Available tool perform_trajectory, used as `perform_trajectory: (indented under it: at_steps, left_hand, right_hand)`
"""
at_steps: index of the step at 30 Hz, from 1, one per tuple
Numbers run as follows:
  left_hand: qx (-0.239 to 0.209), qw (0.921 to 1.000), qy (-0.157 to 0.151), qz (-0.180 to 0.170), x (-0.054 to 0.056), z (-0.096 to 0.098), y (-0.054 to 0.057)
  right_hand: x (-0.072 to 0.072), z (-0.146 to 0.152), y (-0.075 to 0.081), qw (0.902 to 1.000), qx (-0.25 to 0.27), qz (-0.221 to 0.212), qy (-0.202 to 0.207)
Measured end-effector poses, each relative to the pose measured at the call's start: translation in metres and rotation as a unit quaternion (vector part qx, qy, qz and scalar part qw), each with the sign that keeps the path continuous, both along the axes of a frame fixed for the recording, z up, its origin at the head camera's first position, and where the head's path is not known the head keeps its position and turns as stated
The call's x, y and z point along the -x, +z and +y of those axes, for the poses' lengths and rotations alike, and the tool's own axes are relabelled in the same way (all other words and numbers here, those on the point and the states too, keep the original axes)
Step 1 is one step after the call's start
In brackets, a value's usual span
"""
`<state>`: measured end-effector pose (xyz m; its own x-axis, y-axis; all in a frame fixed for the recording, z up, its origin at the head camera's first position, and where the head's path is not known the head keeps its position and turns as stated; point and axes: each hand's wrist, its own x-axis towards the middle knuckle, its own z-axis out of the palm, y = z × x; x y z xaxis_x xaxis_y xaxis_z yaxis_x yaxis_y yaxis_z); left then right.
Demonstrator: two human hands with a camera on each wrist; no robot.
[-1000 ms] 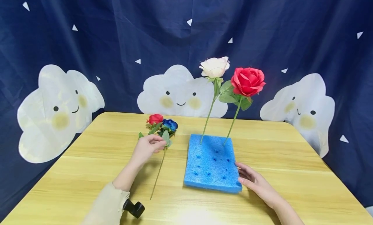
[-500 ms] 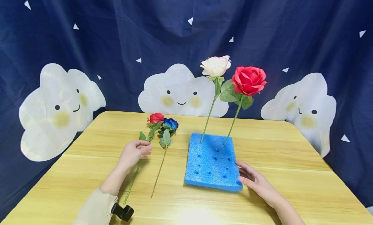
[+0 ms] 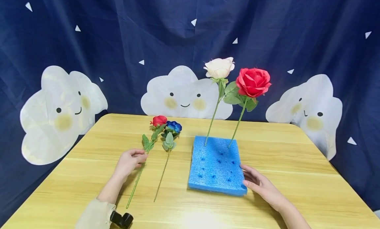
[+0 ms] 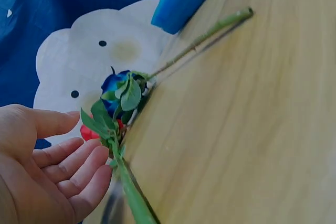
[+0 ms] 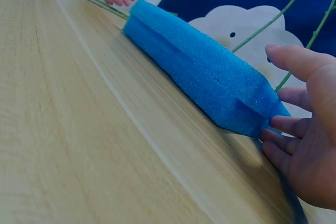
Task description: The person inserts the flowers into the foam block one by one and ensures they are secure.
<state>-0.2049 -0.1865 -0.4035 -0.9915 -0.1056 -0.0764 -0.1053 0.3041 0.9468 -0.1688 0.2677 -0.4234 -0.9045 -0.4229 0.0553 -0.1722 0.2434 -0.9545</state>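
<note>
My left hand (image 3: 131,161) is beside the stem of a small red artificial rose (image 3: 159,120) lying on the table. In the left wrist view its fingers are relaxed and apart, fingertips right at the green stem (image 4: 132,192), with nothing gripped. A blue artificial rose (image 3: 173,126) lies just to the right, its thin stem pointing toward me. My right hand (image 3: 262,187) rests its loosely extended fingers against the right edge of a blue foam block (image 3: 216,169). A white rose (image 3: 219,68) and a large red rose (image 3: 253,82) stand upright in the block's back part.
Several small holes dot the foam's top. The wooden table (image 3: 297,150) ends at the back before a dark blue curtain (image 3: 124,34) with white clouds. A black device (image 3: 121,219) sits at my left sleeve.
My left hand has moved left and toward me, away from the blue rose's leaves to the red rose's stem. The right hand and foam block stay in place.
</note>
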Motion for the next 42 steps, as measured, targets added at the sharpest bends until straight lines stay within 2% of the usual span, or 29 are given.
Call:
perform_trajectory:
  at_steps: [8,14,20,27,32,39,42]
  left_hand:
    - [0.018,0.9998,0.002,0.004,0.001,-0.006,-0.008]
    - [0.063,0.9980,-0.003,0.007,0.002,-0.006,-0.012]
    - [0.102,0.9948,-0.001,0.004,0.003,-0.001,-0.011]
    - [0.139,0.9901,-0.017,-0.005,0.005,0.002,-0.010]
    - [0.168,0.9856,-0.009,-0.020,0.009,0.003,-0.010]
    - [0.186,0.9819,-0.013,-0.033,0.010,0.004,-0.005]
    - [0.172,0.9840,-0.020,-0.042,0.009,0.003,-0.004]
  right_hand:
    - [0.000,0.000,0.001,1.0000,-0.009,0.000,-0.001]
    - [0.000,0.000,0.001,0.9999,-0.011,-0.002,-0.003]
    - [-0.001,0.000,0.001,0.9999,-0.011,0.005,-0.010]
    - [-0.001,-0.001,0.002,0.9999,-0.011,-0.003,-0.007]
    - [-0.001,-0.001,0.003,0.9999,-0.011,-0.010,-0.006]
    - [-0.001,-0.001,0.002,0.9999,-0.009,-0.001,-0.007]
    - [-0.001,-0.001,0.002,0.9999,-0.009,-0.003,-0.007]
